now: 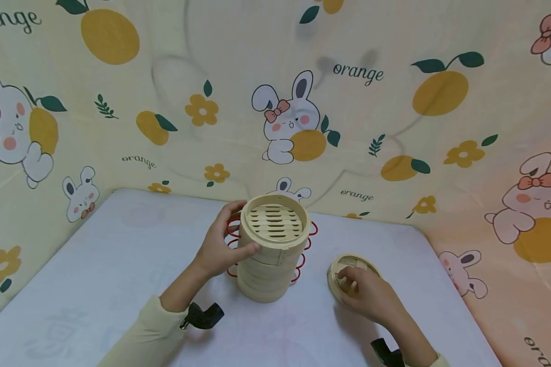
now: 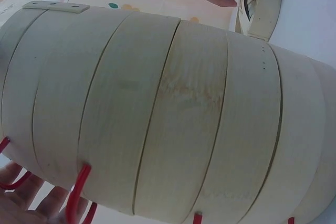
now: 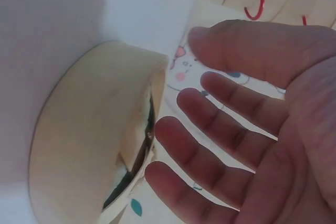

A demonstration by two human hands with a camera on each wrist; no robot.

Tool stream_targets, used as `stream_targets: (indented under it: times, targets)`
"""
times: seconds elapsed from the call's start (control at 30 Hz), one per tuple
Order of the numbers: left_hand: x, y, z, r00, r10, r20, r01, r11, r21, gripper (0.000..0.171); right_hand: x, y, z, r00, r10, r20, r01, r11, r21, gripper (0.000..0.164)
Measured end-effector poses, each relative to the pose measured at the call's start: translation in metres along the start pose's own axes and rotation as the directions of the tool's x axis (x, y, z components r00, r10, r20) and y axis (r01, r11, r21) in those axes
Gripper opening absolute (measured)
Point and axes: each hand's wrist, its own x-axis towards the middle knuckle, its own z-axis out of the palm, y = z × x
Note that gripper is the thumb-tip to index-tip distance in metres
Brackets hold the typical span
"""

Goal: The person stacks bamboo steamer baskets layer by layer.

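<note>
A tall stack of round bamboo steamers [image 1: 264,275] stands upright on the table, with a slatted top [image 1: 275,223] and red loop handles along both sides. My left hand [image 1: 217,250] grips the stack's upper left side, thumb across the front and fingers round the back; in the left wrist view those fingers [image 2: 50,203] are beside the red loops. To the right sits a single bamboo steamer basket [image 3: 79,129] holding pale and dark green pieces [image 3: 119,188]. Over its opening hovers my right hand [image 1: 372,293], fingers loosely bent and nothing between them.
A white-covered table [image 1: 119,265] carries both the stack and the basket. Close behind its far edge hangs a cream cloth [image 1: 239,46] printed with rabbits and oranges. Black wrist mounts [image 1: 204,316] jut from both wrists.
</note>
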Motion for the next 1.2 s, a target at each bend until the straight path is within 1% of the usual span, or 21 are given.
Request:
stream_targets:
  times: [0.17, 0.3, 0.67, 0.8, 1.07, 1.2]
  targets:
    - [0.000, 0.000, 0.000, 1.000, -0.001, 0.001, 0.001, 1.000, -0.001, 0.081, -0.001, 0.002, 0.002, 0.997, 0.052, 0.055, -0.052, 0.999, 0.009, 0.029]
    - [0.000, 0.000, 0.000, 1.000, -0.005, 0.000, 0.005, 1.000, -0.004, 0.082, -0.001, 0.004, 0.005, 0.995, 0.076, 0.071, -0.077, 0.997, 0.020, 0.030]
    - [0.000, 0.002, -0.001, 1.000, -0.023, 0.005, 0.023, 1.000, 0.004, 0.081, -0.004, 0.008, 0.009, 0.994, 0.082, 0.071, -0.081, 0.997, -0.009, 0.030]
    - [0.000, 0.002, -0.001, 1.000, -0.023, 0.001, 0.023, 1.000, 0.007, 0.081, -0.002, 0.009, 0.011, 0.993, 0.088, 0.076, -0.088, 0.996, -0.002, 0.030]
    - [0.000, 0.002, -0.001, 1.000, -0.016, 0.007, 0.016, 1.000, 0.003, 0.080, -0.004, 0.012, 0.015, 0.997, 0.048, 0.063, -0.047, 0.999, -0.015, 0.029]
    - [0.000, 0.002, -0.002, 1.000, -0.011, 0.009, 0.011, 1.000, 0.007, 0.080, -0.003, 0.013, 0.016, 0.997, 0.040, 0.058, -0.039, 0.999, -0.024, 0.030]
